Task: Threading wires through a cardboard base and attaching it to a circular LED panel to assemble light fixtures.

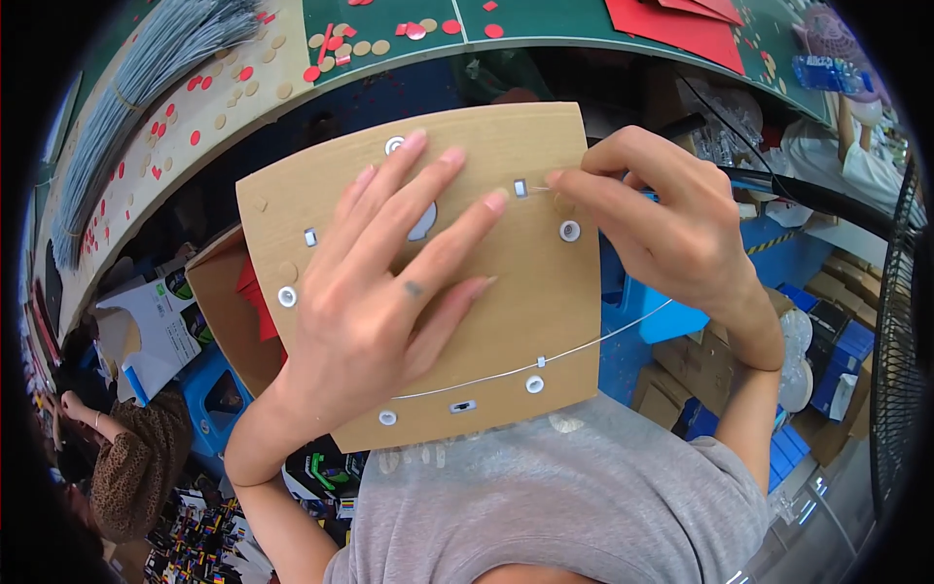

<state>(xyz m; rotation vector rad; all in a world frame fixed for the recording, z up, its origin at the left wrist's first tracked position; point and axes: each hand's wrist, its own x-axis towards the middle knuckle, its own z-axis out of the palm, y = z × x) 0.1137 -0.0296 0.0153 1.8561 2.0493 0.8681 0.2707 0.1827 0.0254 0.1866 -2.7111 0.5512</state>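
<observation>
A brown cardboard panel [486, 292] lies in front of me, its near edge against my grey shirt. My left hand [360, 292] rests on it with fingers spread, partly covering a round pale disc [422, 222]. At the panel's far right, my right hand [662, 204] pinches a thin white cord [541, 189] beside a small white clip [520, 188]. Another stretch of white cord [603, 338] crosses the near part through a second clip [541, 362] and runs off the right edge. White round grommets [569, 231] and a small switch-like piece [463, 406] sit in the panel.
Beyond the panel is a green-topped table [545, 24] with red and tan discs, red sheets [681, 29] and a bundle of grey wires [136, 107]. An open carton [229, 302] stands left, a black fan guard [895, 341] right. Another person's patterned sleeve [131, 477] shows lower left.
</observation>
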